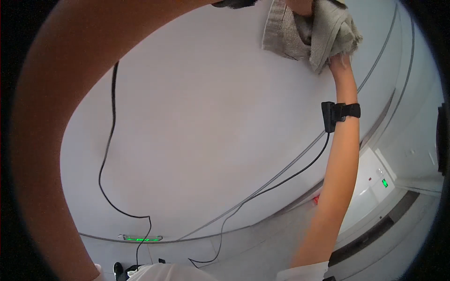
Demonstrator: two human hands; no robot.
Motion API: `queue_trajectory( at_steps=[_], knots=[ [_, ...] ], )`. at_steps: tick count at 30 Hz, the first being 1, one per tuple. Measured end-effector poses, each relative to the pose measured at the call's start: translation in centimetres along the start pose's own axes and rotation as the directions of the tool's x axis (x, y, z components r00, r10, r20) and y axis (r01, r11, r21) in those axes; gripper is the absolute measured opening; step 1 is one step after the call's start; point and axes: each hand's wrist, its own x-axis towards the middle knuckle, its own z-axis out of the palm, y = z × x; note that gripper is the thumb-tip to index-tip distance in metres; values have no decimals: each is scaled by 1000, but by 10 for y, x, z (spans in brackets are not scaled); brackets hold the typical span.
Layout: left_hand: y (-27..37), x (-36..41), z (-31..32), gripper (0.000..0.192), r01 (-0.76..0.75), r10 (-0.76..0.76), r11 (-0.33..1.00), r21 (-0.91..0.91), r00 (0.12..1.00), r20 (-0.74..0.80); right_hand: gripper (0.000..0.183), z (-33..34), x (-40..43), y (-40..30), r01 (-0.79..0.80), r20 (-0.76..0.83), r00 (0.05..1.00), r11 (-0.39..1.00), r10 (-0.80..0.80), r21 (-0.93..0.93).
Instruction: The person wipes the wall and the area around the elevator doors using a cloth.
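Observation:
A grey-beige woven cloth (328, 38) with frayed edges hangs bunched at the top, in front of a smooth white wall (197, 123). My right hand (340, 63) is mostly hidden in its folds, gripping it; only the wrist end shows. My left hand (300, 6) reaches in from the top edge, cut off by the picture's rim, with the cloth around its visible part. Both sets of fingers are largely hidden. A black strap with a small black device (328, 117) sits on my right forearm. Another black band (235, 3) shows at my left wrist.
A black cord (291, 178) runs from the right device toward my body; another cord (102, 168) hangs on the left. A green-lit sign (142, 239) sits low by the wall's base. Below is grey tiled floor (246, 246). Another green sign (385, 183) is far right.

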Motion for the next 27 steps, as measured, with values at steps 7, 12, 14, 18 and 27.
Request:
queue_trajectory(
  at_steps=[7,12,14,18,27],
  knots=[
    [-38,-45,-30,65,48,-57,995,83,993,106,59,75,-45,-124,143,-46,988,981,-150,-129],
    [-55,-14,-79,65,164,-229,972,168,816,531,53,26,-26,-127,127,129,987,949,-94,-287],
    [-82,19,-79,65,339,-379,923,183,712,591,46,6,1,-76,164,112,985,895,-128,-416],
    [-158,54,21,49,429,-304,878,214,842,-445,49,15,81,-38,82,-19,995,921,-96,-380],
    [-97,-66,-22,45,-42,39,998,39,996,74,54,73,-1,-206,234,91,972,928,-217,-289]
  ],
)
